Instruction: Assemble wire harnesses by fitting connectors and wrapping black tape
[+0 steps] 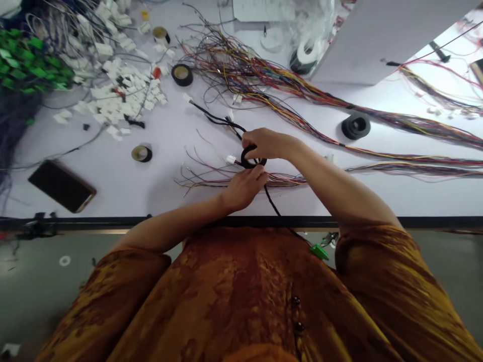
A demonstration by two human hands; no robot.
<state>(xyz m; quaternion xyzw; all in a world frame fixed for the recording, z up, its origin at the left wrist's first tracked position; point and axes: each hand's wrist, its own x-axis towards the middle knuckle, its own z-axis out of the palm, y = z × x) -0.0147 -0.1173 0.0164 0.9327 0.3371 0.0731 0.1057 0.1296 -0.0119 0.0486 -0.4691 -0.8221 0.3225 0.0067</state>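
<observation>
Near the middle of the table, my right hand [264, 143] is closed on a roll of black tape [247, 162], its fingers reaching over the ring. Just below, my left hand [245, 187] pinches at the lower side of the roll, where a wire harness passes; the exact grip is partly hidden. A black-wrapped cable [272, 201] runs from under my hands to the table edge. Above them, black-wrapped branches [215, 119] lead up and left to a white connector [187, 98]. Another white connector [231, 160] sits left of the roll. Loose coloured wires [204, 183] lie beneath my left hand.
Long wire bundles [294, 80] stretch across the back and right. White connectors [132, 90] and green connectors [30, 60] are heaped at left. Tape rolls [181, 75] stand about, one at right [355, 126]. A phone [62, 185] lies near the front edge; a white panel [377, 40] stands back right.
</observation>
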